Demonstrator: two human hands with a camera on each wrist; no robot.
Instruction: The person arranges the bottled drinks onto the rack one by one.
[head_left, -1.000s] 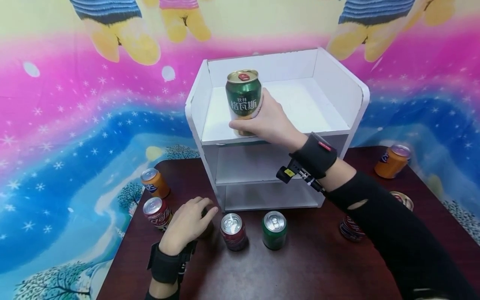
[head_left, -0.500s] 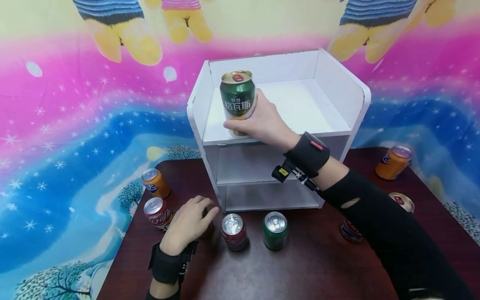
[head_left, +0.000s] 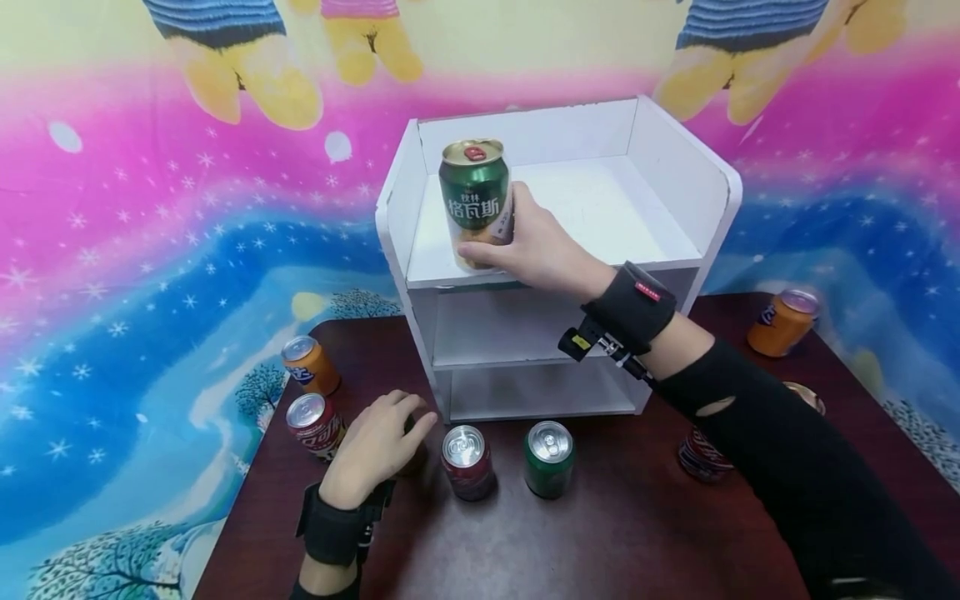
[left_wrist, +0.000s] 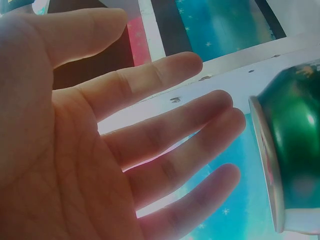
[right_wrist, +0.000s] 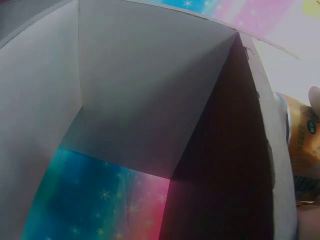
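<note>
My right hand (head_left: 547, 246) grips a green-and-gold drink can (head_left: 472, 196) with a red pull tab, upright at the front left of the white shelf unit's top level (head_left: 592, 200). In the right wrist view only the gold lower part of that can (right_wrist: 304, 132) shows, at the right edge, with a bit of finger. My left hand (head_left: 378, 446) lies over the table at the left, palm down, mostly covering a dark can (head_left: 414, 458). The left wrist view shows this hand (left_wrist: 145, 125) with fingers extended and apart from a green can (left_wrist: 295, 145) beyond the fingertips.
In front of the shelf stand a red can (head_left: 468, 467) and a green can (head_left: 550, 462). At the left are an orange can (head_left: 311, 367) and another red can (head_left: 318, 429). Rightward, an orange can (head_left: 783, 323) and a red can (head_left: 703, 457) stand, the latter partly behind my sleeve.
My right hand has moved the green-and-gold can a little left along the shelf's front. Since half a second ago, its thumb and wrist have shifted slightly right. The left hand stays put.
</note>
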